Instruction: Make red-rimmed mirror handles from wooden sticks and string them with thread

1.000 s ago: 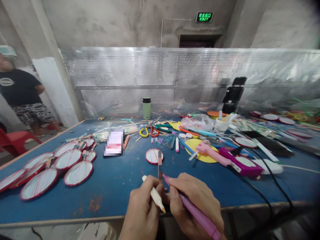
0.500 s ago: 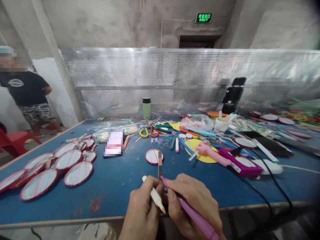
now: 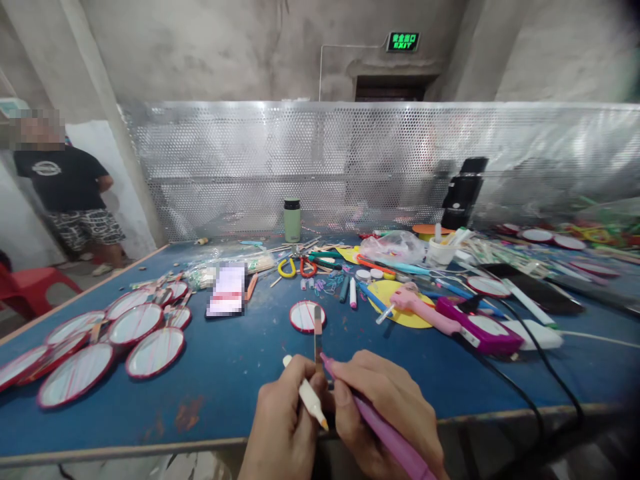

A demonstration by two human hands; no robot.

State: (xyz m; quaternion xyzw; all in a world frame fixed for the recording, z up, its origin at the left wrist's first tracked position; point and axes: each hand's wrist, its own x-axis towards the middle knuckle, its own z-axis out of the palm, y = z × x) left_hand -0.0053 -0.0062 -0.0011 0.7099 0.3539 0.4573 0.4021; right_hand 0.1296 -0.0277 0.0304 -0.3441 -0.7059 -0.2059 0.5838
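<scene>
My left hand (image 3: pixel 278 417) is closed around a white marker (image 3: pixel 311 401), whose orange tip points down toward me. Its fingertips also pinch the near end of a flat wooden stick (image 3: pixel 318 337). The stick's far end overlaps a small round white disc (image 3: pixel 301 316) with a red rim, on or just above the blue table; whether they are joined is hard to see. In my right hand (image 3: pixel 395 403) is a pink-purple pen (image 3: pixel 383 430), its tip at the stick beside my left fingertips.
Several red-rimmed discs with sticks (image 3: pixel 77 375) overlap at the left, near a phone (image 3: pixel 227 290). A pink glue gun (image 3: pixel 425 310) and a purple device (image 3: pixel 477 327) with cables lie right. A green bottle (image 3: pixel 292 221) stands behind. A person (image 3: pixel 70 180) stands back left.
The view has shifted slightly. Both hands keep their holds, and the pen tip stays at the stick with barely any visible movement.
</scene>
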